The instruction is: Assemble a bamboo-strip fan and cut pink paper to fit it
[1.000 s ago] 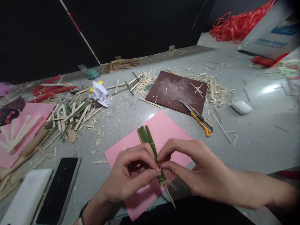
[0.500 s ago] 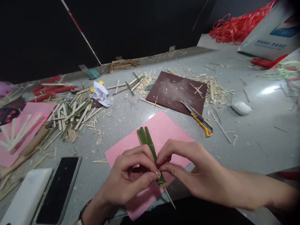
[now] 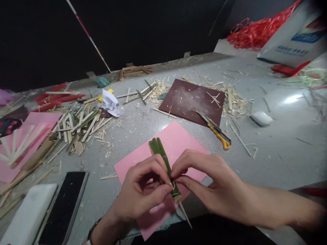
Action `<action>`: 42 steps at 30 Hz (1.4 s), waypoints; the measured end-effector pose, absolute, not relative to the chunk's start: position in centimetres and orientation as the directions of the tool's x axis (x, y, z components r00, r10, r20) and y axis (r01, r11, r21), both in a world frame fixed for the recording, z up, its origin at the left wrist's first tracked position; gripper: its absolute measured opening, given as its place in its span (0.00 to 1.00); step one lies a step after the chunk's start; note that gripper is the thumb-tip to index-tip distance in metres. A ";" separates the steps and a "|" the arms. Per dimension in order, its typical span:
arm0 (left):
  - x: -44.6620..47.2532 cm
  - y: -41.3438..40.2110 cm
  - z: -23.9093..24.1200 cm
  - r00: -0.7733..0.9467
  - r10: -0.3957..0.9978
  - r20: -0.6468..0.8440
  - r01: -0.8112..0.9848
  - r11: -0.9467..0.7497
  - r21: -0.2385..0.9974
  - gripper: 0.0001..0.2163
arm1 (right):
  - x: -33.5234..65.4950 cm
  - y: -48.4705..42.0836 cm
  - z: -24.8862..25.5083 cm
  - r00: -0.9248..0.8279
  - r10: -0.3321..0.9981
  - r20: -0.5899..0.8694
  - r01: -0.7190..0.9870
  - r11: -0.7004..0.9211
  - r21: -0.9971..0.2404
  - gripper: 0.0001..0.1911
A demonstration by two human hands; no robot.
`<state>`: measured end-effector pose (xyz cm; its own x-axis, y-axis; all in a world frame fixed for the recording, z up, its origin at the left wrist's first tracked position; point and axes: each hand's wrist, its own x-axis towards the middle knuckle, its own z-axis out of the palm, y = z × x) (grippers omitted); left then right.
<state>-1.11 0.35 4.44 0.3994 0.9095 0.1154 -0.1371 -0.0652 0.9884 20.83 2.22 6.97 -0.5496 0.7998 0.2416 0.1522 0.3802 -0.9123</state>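
A bundle of green bamboo strips (image 3: pixel 160 149) lies over a sheet of pink paper (image 3: pixel 176 131), its far end pointing away from me. A thin pale stick (image 3: pixel 185 215) pokes out of its near end. My left hand (image 3: pixel 145 185) pinches a small pinkish strand (image 3: pixel 173 186) between thumb and forefinger, at the near part of the bundle. From the other side, my right hand (image 3: pixel 198 177) has thumb and forefinger closed at the same spot, touching the bundle's edge. What exactly the right fingertips grip is partly hidden.
Beyond the paper are a brown board (image 3: pixel 191 98) and a yellow utility knife (image 3: pixel 217 132). Bamboo offcuts (image 3: pixel 76 127) are heaped to the left, behind a phone (image 3: pixel 63 207) and a white case (image 3: pixel 29 214). A white mouse-like object (image 3: pixel 262 118) sits right.
My left hand's fingers have shifted slightly, with the forefinger more bent over the strand. My right hand stays at the bundle, almost unmoved.
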 end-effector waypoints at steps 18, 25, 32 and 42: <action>-0.8 -0.9 5.8 0.376 0.912 0.166 0.076 -0.209 0.975 0.07 | 20.9 1.6 7.1 -0.545 0.777 0.314 0.180 0.475 -0.861 0.08; -0.5 -0.7 6.2 0.317 0.932 0.176 0.097 -0.216 0.972 0.08 | 20.7 1.5 6.9 -0.526 0.778 0.343 0.206 0.508 -0.836 0.10; -0.4 -0.8 6.2 0.315 0.932 0.178 0.100 -0.219 0.971 0.08 | 20.5 0.3 6.6 -0.471 0.805 0.360 0.308 0.533 -0.788 0.08; -0.9 -0.7 5.7 0.345 0.915 0.211 0.140 -0.272 0.952 0.08 | 21.2 1.3 7.6 -0.577 0.793 0.194 0.198 0.367 -0.909 0.09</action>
<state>-0.95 -0.73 5.65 0.3445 0.9148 0.2110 0.1397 -0.2722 0.9520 21.22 1.28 7.57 -0.5772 0.7931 0.1943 0.1981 0.3668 -0.9090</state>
